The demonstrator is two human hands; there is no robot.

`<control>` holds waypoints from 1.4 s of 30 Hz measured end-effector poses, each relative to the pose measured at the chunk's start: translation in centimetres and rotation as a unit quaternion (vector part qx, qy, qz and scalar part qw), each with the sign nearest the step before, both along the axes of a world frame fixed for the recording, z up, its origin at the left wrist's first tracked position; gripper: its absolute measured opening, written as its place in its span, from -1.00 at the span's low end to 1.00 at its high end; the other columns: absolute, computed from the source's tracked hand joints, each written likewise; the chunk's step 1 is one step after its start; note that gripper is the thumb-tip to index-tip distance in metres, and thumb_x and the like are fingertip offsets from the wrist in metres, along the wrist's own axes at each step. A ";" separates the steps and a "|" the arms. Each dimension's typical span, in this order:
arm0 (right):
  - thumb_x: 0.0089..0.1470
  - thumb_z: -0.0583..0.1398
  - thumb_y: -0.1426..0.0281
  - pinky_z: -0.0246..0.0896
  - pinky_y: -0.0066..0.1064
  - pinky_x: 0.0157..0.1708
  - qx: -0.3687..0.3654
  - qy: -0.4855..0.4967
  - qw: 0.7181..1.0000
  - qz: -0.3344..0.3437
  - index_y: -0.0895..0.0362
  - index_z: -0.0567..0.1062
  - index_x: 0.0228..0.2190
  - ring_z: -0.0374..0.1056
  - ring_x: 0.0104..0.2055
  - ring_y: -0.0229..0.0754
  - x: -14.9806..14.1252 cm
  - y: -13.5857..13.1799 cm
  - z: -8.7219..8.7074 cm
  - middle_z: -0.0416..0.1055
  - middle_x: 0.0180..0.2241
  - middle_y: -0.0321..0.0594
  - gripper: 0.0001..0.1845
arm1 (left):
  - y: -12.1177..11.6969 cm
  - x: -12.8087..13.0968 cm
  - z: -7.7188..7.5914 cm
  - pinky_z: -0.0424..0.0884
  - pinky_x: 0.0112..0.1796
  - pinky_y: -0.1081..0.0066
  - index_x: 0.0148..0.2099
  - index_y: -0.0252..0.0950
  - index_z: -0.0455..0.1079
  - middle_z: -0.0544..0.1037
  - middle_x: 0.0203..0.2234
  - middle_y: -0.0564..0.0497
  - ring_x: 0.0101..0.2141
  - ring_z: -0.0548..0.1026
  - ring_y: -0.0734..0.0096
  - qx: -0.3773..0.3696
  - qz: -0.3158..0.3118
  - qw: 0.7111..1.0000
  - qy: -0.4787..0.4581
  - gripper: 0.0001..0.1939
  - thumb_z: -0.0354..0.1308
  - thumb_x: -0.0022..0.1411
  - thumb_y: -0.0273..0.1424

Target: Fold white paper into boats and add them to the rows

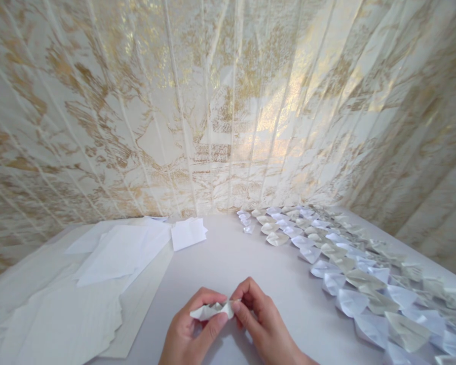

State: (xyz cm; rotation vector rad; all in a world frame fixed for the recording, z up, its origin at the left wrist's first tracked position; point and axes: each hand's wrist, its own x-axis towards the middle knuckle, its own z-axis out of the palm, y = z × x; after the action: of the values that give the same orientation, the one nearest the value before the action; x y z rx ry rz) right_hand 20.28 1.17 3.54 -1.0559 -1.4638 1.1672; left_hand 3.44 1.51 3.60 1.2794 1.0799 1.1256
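Note:
Near the front middle of the table, a small folded piece of white paper [210, 311] is held between both hands, just above the surface. My left hand [195, 327] is closed on it, thumb in front and index finger behind. At the paper's right end, the thumb and index finger of my right hand [256, 314] pinch its tip. Peaked folds show along the top of the piece; its underside is hidden by the fingers.
Rows of folded paper pieces [351, 302], white and cream, cover the table's right side. On the left lie cream sheets [64, 319] with white sheets [116, 253] above them. A small stack of white paper [189, 233] lies at the back, before a patterned curtain [197, 111].

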 end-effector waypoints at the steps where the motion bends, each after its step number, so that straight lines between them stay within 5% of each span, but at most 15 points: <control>1: 0.23 0.13 -0.02 0.05 -0.45 -0.46 -0.001 0.012 1.000 0.000 0.11 0.31 -0.38 0.15 -0.49 -0.29 0.0 0.0 -0.1 0.23 -0.52 -0.40 -0.56 | 0.0 0.0 0.1 0.35 -0.35 0.50 -0.23 -0.22 0.53 0.56 -0.39 0.08 -0.43 0.45 0.43 -0.008 0.015 1.000 -0.003 -0.59 0.35 0.03 -0.01; 6: 0.21 0.14 -0.04 0.04 -0.46 -0.46 -0.019 0.045 0.999 0.013 0.10 0.30 -0.38 0.13 -0.48 -0.29 -0.1 0.1 -0.1 0.22 -0.50 -0.39 -0.55 | 0.2 -0.1 0.2 0.39 -0.35 0.50 -0.21 -0.22 0.49 0.61 -0.40 0.09 -0.44 0.52 0.39 -0.032 0.062 0.997 -0.017 -0.61 0.38 -0.01 -0.08; 16: 0.14 0.20 0.12 -0.04 -0.45 -0.48 -0.020 -0.067 0.997 0.019 0.11 0.32 -0.40 0.07 -0.50 -0.29 -0.1 0.0 0.3 0.19 -0.52 -0.41 -0.68 | -0.1 -0.1 0.5 0.32 -0.40 0.52 -0.26 -0.20 0.47 0.61 -0.45 0.08 -0.45 0.48 0.39 -0.034 -0.004 0.999 0.018 -0.63 0.29 0.08 -0.01; 26: 0.17 0.17 0.16 -0.03 -0.45 -0.47 -0.004 -0.076 0.997 -0.001 0.09 0.27 -0.43 0.05 -0.49 -0.28 0.1 -0.1 0.0 0.15 -0.54 -0.44 -0.71 | 0.0 0.0 0.8 0.18 -0.45 0.53 -0.42 -0.25 0.35 0.33 -0.63 0.19 -0.53 0.28 0.48 -0.041 -0.036 0.997 0.046 -0.51 0.23 0.09 0.10; 42: 0.17 0.18 0.18 0.03 -0.51 -0.53 -0.052 -0.094 0.994 0.028 0.10 0.34 -0.42 0.18 -0.58 -0.30 -0.1 0.0 0.3 0.42 -0.58 -0.34 -0.74 | -0.1 -0.1 0.7 0.18 -0.48 0.53 -0.43 -0.26 0.41 0.30 -0.68 0.19 -0.59 0.28 0.49 -0.001 -0.057 0.993 0.104 -0.50 0.13 0.18 0.10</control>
State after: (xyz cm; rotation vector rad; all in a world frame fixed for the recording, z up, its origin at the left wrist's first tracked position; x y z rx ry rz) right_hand 20.18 1.15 3.80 -1.2294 -1.6012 1.2218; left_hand 3.32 1.37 4.34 1.4619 1.1446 0.9201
